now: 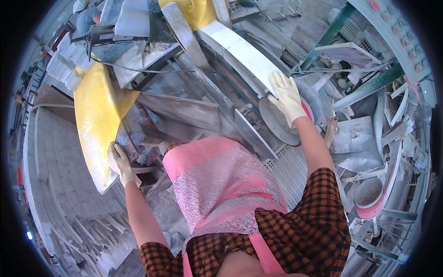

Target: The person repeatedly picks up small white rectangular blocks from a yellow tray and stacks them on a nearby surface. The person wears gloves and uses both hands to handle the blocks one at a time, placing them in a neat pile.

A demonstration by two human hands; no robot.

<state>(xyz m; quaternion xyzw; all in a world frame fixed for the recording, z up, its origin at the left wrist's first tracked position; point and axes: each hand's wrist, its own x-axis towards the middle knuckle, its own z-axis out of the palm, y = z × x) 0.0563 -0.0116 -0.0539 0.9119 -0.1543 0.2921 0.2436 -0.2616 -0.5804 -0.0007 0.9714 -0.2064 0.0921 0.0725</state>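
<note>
My right hand (287, 94), in a pale glove, rests flat on the near end of a long white tile strip (240, 51) lying on the dusty grinding machine, just above a round grey grinding disc (279, 122). My left hand (119, 162), also gloved, grips the near corner of a large yellow slab (94, 115) that leans to my left. A pink apron over a checked orange shirt covers the lower middle of the view.
A green metal frame (364, 87) and a control panel with buttons (401, 37) stand at the right. Broken white tile pieces (355, 134) and a dusty bowl (368, 192) lie right. Stacked white tiles (64, 64) sit far left; another person (87, 18) is top left.
</note>
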